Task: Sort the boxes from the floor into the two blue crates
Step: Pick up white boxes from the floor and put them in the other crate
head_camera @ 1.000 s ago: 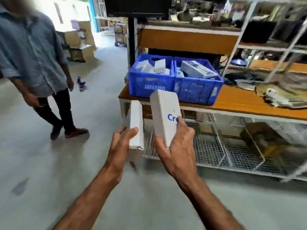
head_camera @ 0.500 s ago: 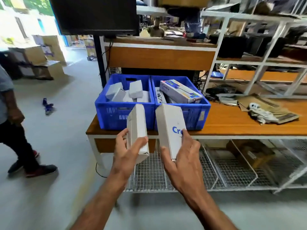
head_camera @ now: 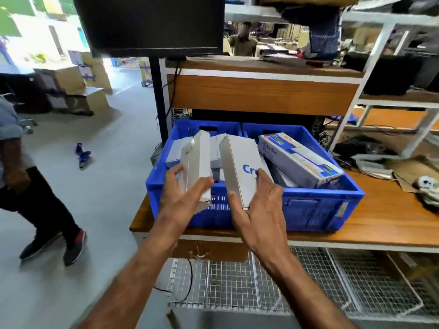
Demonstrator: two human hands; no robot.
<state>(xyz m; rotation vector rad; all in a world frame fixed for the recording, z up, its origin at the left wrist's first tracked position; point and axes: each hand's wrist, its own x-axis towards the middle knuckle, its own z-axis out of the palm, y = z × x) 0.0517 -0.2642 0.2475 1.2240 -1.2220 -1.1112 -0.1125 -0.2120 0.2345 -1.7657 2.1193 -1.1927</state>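
While gripping one carton apiece, held up over the front rims of the crates: left hand [head_camera: 184, 198] curled round a plain white box [head_camera: 197, 169], thumb across its near face and fingers wrapped behind; right hand [head_camera: 257, 205] closed the same way on a white box lettered "Cr" in blue [head_camera: 240, 167], thumb on the printed face. Both boxes upright, tilted slightly away, just beside each other but apart. Compared with half a second ago: boxes carried from in front of the table edge to above the crates, crates now much closer and larger in view, so approach judged nearly finished and release the step in hand. Plain box poised over the left blue crate [head_camera: 156, 186] at about 11 o'clock from the hands; lettered box over the divide, with the right blue crate [head_camera: 332, 205] at about 1 o'clock. Counted: two crates, side by side and touching on the wooden table [head_camera: 392, 224]; two boxes in hand; several small white boxes in the left crate, exact number hidden behind the held ones; one long printed carton [head_camera: 299, 160] lying atop others in the right crate. One bystander's legs [head_camera: 47, 210] at 9 o'clock, one dark monitor [head_camera: 152, 24] at 12 o'clock.
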